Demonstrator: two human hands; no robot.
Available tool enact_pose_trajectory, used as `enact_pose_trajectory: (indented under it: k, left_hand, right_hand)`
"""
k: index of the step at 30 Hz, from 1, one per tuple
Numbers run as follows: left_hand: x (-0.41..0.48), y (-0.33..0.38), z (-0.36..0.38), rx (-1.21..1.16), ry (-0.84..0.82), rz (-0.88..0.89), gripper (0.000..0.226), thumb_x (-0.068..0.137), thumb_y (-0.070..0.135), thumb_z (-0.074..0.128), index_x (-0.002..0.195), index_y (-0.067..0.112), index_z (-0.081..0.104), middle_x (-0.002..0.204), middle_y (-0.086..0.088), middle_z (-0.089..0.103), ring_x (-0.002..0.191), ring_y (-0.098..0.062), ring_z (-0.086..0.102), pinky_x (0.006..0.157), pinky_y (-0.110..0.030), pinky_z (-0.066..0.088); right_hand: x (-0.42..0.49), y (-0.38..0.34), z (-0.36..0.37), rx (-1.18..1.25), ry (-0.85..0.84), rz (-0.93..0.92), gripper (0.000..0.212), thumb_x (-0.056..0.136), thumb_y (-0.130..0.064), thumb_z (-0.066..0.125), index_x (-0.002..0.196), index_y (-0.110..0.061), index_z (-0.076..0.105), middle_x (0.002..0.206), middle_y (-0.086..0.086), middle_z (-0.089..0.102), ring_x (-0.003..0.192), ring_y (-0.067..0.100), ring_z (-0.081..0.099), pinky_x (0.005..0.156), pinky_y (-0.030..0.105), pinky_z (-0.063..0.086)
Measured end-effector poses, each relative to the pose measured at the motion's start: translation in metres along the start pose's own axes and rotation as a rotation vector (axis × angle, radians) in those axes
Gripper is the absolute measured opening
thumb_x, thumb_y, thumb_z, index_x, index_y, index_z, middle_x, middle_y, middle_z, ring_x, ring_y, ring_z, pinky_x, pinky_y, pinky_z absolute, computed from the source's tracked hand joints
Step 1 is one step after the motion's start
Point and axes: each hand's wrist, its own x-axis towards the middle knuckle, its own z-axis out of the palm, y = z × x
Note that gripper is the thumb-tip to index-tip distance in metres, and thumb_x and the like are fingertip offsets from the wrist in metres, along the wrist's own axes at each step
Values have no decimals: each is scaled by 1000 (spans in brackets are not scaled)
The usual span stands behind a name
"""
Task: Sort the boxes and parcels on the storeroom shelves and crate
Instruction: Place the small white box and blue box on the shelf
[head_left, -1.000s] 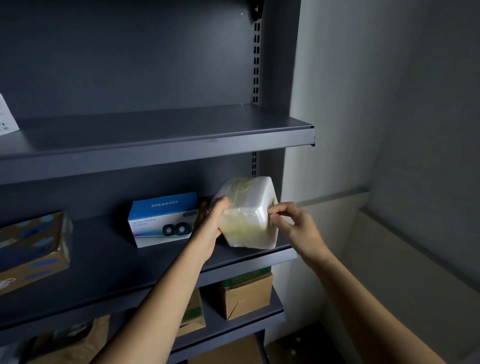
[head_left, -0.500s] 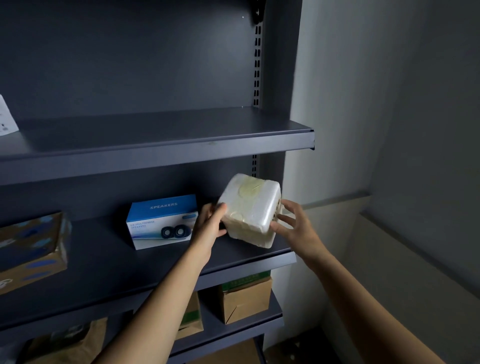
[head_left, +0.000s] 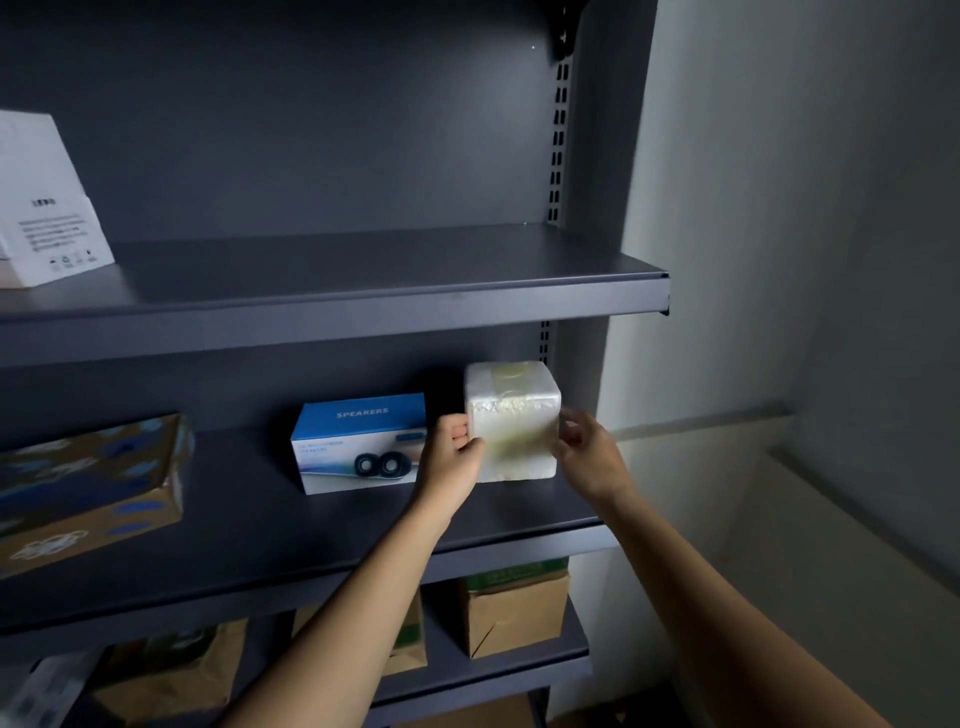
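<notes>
While the person reaches up with both arms, a white parcel (head_left: 511, 415) sits at the right end of the middle shelf (head_left: 260, 519), just beside a blue speakers box (head_left: 358, 441). The left hand (head_left: 451, 457) grips the parcel's left edge, its fingers (head_left: 457, 430) curled round the side and its thumb on the front. The right hand (head_left: 589, 457) is at the parcel's right edge. Its fingers are bent against the side, but they are blurry, so I cannot tell if they hold it. A brown parcel with blue spots (head_left: 88, 488) lies far left on the same shelf. A white box (head_left: 47, 208) stands on the shelf above. Brown cardboard boxes (head_left: 514, 613) stand on the shelf below.
</notes>
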Motion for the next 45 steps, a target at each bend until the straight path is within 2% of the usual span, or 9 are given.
enact_pose_trajectory:
  k: [9, 12, 19, 26, 30, 35, 41, 43, 45]
  left_hand:
    - [5, 5, 3, 9, -75, -40, 44, 96, 5, 47, 138, 13, 43, 131, -2, 51, 111, -12, 50, 105, -38, 43]
    - [6, 1, -5, 35, -21, -36, 42, 95, 4, 47, 135, 14, 47, 131, -5, 53, 109, -12, 50, 104, -40, 44]
    - [17, -15, -52, 79, 112, -5, 38, 92, 3, 46, 127, 15, 53, 119, -3, 56, 106, -21, 56, 97, -42, 49]
    - [44, -33, -108, 118, 290, 49, 33, 88, -3, 48, 117, 6, 60, 119, -11, 60, 103, -26, 59, 93, -28, 44]
    - [56, -53, -139, 197, 503, 40, 33, 82, 1, 56, 114, 4, 62, 119, -21, 53, 111, -37, 50, 101, -41, 38]
    - [65, -69, -154, 41, 275, -65, 32, 87, 14, 56, 118, 6, 58, 111, -12, 65, 102, -29, 62, 82, -30, 48]
    - [56, -74, -169, -76, 135, 68, 22, 87, 19, 68, 103, 30, 59, 100, 9, 66, 92, -6, 62, 80, -20, 46]
    - [55, -77, -173, -93, 120, 78, 24, 85, 18, 72, 101, 30, 58, 94, 16, 65, 87, 0, 61, 73, -10, 44]
    - [54, -80, -177, -107, 136, 60, 20, 84, 22, 73, 100, 24, 60, 93, 13, 66, 84, -3, 62, 65, -7, 44]
  right_hand:
    - [3, 6, 12, 36, -63, -46, 59, 93, -5, 54, 146, -18, 34, 125, 1, 51, 108, 16, 56, 85, 26, 46]
    - [-4, 5, 24, 33, 6, -106, 50, 92, -4, 54, 140, -17, 44, 124, 5, 55, 97, 14, 59, 84, 30, 50]
    - [-7, -16, 65, -15, -62, -167, 36, 91, 2, 52, 127, -6, 55, 112, 8, 64, 98, 18, 61, 72, 2, 38]
    - [0, -35, 111, -71, -119, -112, 45, 90, 3, 52, 135, 0, 50, 127, 14, 62, 117, 26, 60, 99, 24, 43]
    - [2, -40, 135, -53, -80, -42, 45, 92, -5, 56, 136, -1, 48, 128, 16, 62, 120, 30, 58, 105, 40, 44]
    - [0, -43, 154, -60, -101, 2, 42, 85, -27, 68, 122, -12, 57, 110, -1, 69, 102, 18, 65, 97, 35, 49]
    - [3, -44, 154, -86, -6, -4, 30, 72, -31, 63, 95, -14, 68, 91, 11, 71, 83, 25, 69, 80, 38, 56]
    - [-5, -53, 153, -10, 23, -18, 2, 80, -18, 64, 82, -18, 65, 83, 7, 70, 77, 24, 67, 72, 33, 56]
    - [-13, -61, 154, 91, 47, -13, 17, 89, -10, 62, 79, -21, 57, 78, 0, 66, 74, 18, 62, 67, 26, 51]
